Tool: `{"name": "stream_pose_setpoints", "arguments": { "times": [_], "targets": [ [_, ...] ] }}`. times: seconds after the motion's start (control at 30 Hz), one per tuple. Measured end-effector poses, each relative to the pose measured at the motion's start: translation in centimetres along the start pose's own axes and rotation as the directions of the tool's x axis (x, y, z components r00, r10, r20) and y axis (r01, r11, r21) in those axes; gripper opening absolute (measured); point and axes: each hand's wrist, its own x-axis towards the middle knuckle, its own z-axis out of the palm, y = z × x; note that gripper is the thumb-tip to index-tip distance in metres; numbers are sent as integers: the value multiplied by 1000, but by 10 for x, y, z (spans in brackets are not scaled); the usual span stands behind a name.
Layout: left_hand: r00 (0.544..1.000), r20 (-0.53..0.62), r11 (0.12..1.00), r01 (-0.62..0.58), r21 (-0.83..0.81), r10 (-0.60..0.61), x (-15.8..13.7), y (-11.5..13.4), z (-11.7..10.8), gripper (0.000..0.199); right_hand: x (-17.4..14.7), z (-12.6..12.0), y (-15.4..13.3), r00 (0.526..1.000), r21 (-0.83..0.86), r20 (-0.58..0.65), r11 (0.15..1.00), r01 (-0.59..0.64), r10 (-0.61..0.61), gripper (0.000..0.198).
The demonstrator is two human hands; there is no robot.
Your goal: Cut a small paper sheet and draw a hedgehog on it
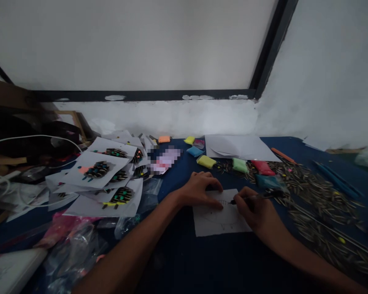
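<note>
A small sheet of white paper (207, 225) lies on the blue tabletop before me, bearing a pencil-thin curved outline and short marks. My left hand (200, 190) rests on its upper left part, thumb and fingers spread apart, holding it down flat. My right hand (251, 208) is closed around a pen (265, 195), whose dark tip touches the paper near the left thumb. Beyond the hands lie small packets of coloured clay, among them a yellow packet (206, 161), a green packet (239, 165) and a red packet (263, 167).
Striped sunflower seeds (315, 192) are heaped at right, near a blue tool (337, 179). At left, a pile of paper sheets (79, 171) carries seed-and-clay hedgehog-like figures. Plastic bags (76, 249) lie in front of it. Blank sheets (239, 147) sit by the wall.
</note>
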Motion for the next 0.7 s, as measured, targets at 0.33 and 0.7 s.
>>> {"name": "stream_pose_setpoints", "arguments": {
  "times": [0.33, 0.7],
  "targets": [
    [1000, 4, 1000, 0, 7, 0, -1, 0, 0, 41, -1, -2, -4, 1000, -31, 10, 1000, 3, -2, 26],
    [1000, -9, 1000, -10, -2, 10, 0, -1, 1, 41, -2, -1, 0, 1000, -17, 13, 1000, 7, -7, 25]
  ]
}}
